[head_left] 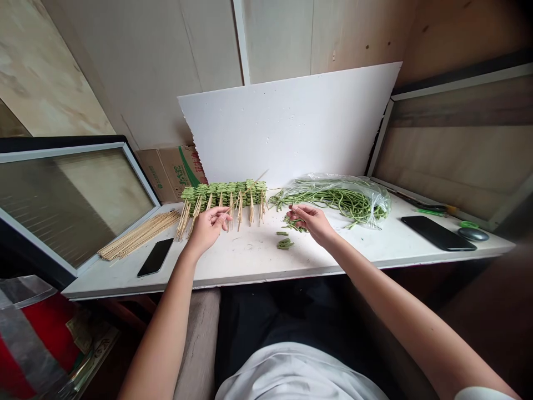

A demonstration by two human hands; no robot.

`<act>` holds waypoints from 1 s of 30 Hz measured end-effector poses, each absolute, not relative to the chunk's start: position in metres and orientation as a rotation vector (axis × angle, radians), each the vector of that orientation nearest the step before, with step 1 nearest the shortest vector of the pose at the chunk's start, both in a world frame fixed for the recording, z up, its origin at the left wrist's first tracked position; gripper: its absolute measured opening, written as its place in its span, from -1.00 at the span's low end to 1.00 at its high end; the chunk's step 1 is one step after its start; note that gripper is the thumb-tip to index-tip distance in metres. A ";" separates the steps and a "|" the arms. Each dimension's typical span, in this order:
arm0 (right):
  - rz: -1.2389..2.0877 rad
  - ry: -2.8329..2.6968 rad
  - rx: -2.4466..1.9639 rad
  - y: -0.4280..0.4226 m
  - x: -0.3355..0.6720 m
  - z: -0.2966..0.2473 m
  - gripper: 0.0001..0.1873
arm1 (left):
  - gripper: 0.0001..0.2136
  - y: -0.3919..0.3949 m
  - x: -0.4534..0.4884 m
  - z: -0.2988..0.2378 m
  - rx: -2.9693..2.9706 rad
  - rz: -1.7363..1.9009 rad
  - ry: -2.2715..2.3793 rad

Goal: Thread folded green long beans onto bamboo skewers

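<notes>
My left hand [209, 226] hovers over the white table [250, 258] with its fingers pinched on a thin bamboo skewer [228, 209]. Just behind it lies a row of finished skewers [225, 195] threaded with green bean pieces. My right hand [310, 219] is to the right, fingers curled over a small heap of cut bean pieces [292, 224]; whether it grips one is unclear. A few more cut pieces [285, 242] lie nearer me. Long green beans [333, 199] spill from a clear plastic bag [366, 197] at the right.
A bundle of bare skewers [139, 236] and a black phone [155, 257] lie at the left. A second phone [438, 233], a mouse [473, 234] and scissors [431, 209] sit at the right. A white foam board [291, 122] leans behind, beside a cardboard box [170, 169].
</notes>
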State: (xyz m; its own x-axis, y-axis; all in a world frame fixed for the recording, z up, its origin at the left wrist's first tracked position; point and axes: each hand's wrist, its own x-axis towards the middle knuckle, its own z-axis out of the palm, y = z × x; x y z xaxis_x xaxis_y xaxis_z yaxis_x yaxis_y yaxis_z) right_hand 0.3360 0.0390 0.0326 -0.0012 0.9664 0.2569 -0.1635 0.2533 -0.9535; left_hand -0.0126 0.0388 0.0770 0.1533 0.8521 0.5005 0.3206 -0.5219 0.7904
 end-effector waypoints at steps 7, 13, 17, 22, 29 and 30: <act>1.197 -1.002 -0.815 0.045 0.353 0.038 -0.52 | -0.68 0.029 -0.008 0.083 2.167 1.282 1.124; 1.253 -0.931 -0.694 0.043 0.355 0.042 -0.65 | -0.70 0.026 -0.006 0.083 2.194 1.318 1.124; 1.306 -0.903 -0.638 0.038 0.351 0.047 -0.74 | -0.69 0.024 -0.005 0.082 2.087 1.380 1.158; 1.369 -0.823 -0.611 0.035 0.349 0.054 -0.83 | -0.73 0.017 0.000 0.085 2.122 1.336 1.169; 1.409 -0.807 -0.551 0.033 0.348 0.056 -0.83 | -0.75 0.015 0.007 0.084 2.177 1.354 1.161; 1.407 -0.815 -0.543 0.033 0.347 0.056 -0.82 | -0.76 0.015 0.007 0.083 2.186 1.356 1.166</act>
